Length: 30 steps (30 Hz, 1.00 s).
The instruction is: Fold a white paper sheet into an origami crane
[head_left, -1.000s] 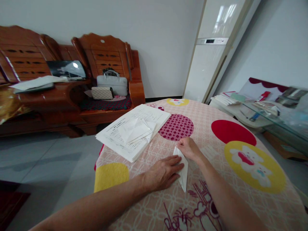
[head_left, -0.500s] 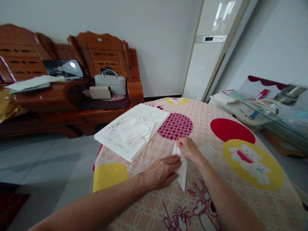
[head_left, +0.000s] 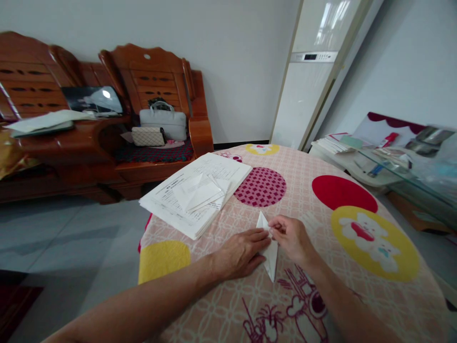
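A narrow, pointed piece of folded white paper lies on the patterned tablecloth. My left hand rests flat across its left side, fingers stretched over the paper. At its upper right edge, my right hand has thumb and index finger pinched together on the paper. Beyond my left hand is a stack of printed sheets, with more folded white paper on top.
Wooden chairs stand behind the table at the left, holding a grey bag and a quilted purse. At the right is a glass-edged side table with papers and a red object.
My right hand has moved down along the paper's right edge, away from its top tip, which now shows more fully. My left hand has stayed nearly in place.
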Each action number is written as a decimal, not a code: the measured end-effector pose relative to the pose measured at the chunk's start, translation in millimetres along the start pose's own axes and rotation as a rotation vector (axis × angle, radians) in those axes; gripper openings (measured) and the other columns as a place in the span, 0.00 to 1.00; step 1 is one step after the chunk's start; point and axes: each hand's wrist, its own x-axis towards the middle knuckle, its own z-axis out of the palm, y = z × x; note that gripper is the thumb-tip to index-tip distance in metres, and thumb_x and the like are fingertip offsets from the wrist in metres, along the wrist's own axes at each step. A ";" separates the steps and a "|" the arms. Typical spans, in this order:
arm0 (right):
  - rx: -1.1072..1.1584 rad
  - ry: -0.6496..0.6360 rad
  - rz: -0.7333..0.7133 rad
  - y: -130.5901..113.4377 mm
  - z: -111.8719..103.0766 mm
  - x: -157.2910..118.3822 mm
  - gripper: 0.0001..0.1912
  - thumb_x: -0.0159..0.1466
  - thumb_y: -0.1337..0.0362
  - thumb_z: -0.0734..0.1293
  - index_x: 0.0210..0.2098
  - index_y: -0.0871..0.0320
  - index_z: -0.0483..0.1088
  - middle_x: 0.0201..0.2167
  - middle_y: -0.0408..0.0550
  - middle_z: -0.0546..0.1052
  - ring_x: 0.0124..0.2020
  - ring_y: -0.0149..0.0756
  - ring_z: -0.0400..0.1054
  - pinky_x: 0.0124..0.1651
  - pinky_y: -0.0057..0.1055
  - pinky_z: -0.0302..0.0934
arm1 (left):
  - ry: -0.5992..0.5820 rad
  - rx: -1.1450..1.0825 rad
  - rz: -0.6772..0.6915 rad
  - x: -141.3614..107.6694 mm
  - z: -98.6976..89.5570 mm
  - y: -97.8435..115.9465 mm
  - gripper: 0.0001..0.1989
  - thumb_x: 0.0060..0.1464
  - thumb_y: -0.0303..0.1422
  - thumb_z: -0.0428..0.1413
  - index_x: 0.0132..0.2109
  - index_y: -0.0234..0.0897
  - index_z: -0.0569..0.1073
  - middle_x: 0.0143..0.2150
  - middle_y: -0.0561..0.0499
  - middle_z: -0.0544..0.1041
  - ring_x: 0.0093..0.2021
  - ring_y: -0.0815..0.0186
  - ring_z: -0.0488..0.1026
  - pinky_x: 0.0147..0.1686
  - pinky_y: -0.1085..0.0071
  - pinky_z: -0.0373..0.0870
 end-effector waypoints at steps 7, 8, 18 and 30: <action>-0.056 -0.061 -0.214 10.4 -10.1 -41.5 0.14 0.61 0.73 0.61 0.36 0.57 0.77 0.38 0.50 0.79 0.40 0.36 0.74 0.43 0.31 0.69 | 0.003 0.032 -0.010 -1.1 0.9 -2.3 0.24 0.57 0.31 0.55 0.60 0.33 0.66 0.61 0.41 0.68 0.63 0.57 0.62 0.63 0.61 0.61; -0.088 -0.058 -0.251 12.4 -11.7 -45.8 0.16 0.61 0.74 0.60 0.38 0.57 0.78 0.41 0.52 0.79 0.43 0.37 0.74 0.45 0.32 0.69 | 0.005 0.035 -0.010 -1.4 1.3 -2.6 0.23 0.57 0.31 0.55 0.60 0.33 0.66 0.61 0.41 0.68 0.63 0.57 0.62 0.63 0.61 0.61; -0.321 -0.230 -0.323 27.3 -21.1 -76.1 0.25 0.68 0.70 0.55 0.63 0.53 0.62 0.63 0.50 0.65 0.65 0.42 0.56 0.65 0.48 0.53 | 0.009 0.040 -0.015 -1.5 0.4 -1.4 0.22 0.59 0.33 0.53 0.60 0.33 0.66 0.61 0.40 0.68 0.63 0.56 0.63 0.61 0.59 0.63; -0.389 -0.342 -0.228 19.4 -21.2 -91.4 0.26 0.68 0.67 0.57 0.65 0.47 0.56 0.66 0.45 0.60 0.69 0.45 0.47 0.67 0.56 0.44 | 0.020 0.051 -0.008 -1.6 2.3 -1.6 0.22 0.58 0.31 0.53 0.59 0.32 0.66 0.60 0.41 0.69 0.63 0.58 0.62 0.62 0.62 0.62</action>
